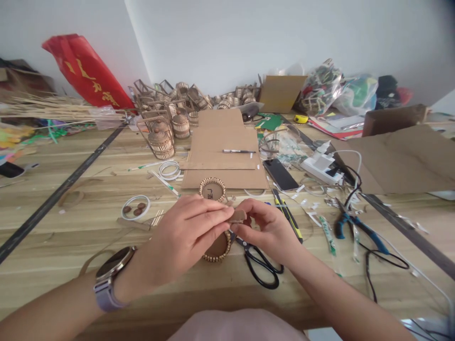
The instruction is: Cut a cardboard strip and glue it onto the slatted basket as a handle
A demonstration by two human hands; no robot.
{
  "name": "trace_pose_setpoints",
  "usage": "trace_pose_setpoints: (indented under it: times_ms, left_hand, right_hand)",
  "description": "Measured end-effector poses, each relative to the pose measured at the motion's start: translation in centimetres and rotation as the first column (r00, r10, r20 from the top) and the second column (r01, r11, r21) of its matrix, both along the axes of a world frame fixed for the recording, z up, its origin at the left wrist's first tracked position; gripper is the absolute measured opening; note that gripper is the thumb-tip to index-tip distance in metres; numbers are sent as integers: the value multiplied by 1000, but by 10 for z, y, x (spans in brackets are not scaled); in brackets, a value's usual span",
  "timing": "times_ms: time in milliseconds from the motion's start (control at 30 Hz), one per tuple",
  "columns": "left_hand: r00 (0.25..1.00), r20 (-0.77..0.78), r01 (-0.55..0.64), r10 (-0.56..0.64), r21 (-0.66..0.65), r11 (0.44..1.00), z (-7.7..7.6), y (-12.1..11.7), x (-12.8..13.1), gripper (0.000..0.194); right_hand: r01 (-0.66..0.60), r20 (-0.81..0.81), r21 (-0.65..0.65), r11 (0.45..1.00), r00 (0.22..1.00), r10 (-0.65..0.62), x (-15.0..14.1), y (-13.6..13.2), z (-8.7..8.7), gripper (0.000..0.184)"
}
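Note:
My left hand [188, 232], with a watch on its wrist, and my right hand [266, 227] meet above the table. Between their fingertips both pinch a small brown piece [237, 217] that looks like cardboard. Directly below them lies a round beaded-edge tray [217, 251], partly covered by my left hand. Just beyond my fingers sits a similar round ring-walled tray [212, 189] with printed characters on its base. Black-handled scissors [265, 267] rest under my right hand, their blades mostly hidden. Right of them is a yellow and black utility knife [289, 218].
Cardboard sheets [223, 142] with a pen [238, 151] lie ahead. A phone [280, 174], a power strip [322, 166] and blue-handled pliers [362, 227] are to the right. Small woven baskets [161, 142] stand back left. A white coil [135, 207] rings several brown discs.

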State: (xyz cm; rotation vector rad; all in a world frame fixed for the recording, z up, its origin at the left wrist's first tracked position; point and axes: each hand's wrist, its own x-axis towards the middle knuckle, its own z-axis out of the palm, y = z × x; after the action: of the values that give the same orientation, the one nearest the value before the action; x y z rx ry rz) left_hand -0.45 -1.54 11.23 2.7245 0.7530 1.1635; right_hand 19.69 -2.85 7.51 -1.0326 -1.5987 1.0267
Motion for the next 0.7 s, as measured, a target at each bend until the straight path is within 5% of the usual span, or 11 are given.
trace_pose_setpoints:
  times_ms: [700]
  left_hand:
    - [997,-21,75,-75,-22,997,-4,4,-3,18]
  right_hand:
    - [-72,27,-15,997,997,73,2,2,10,3]
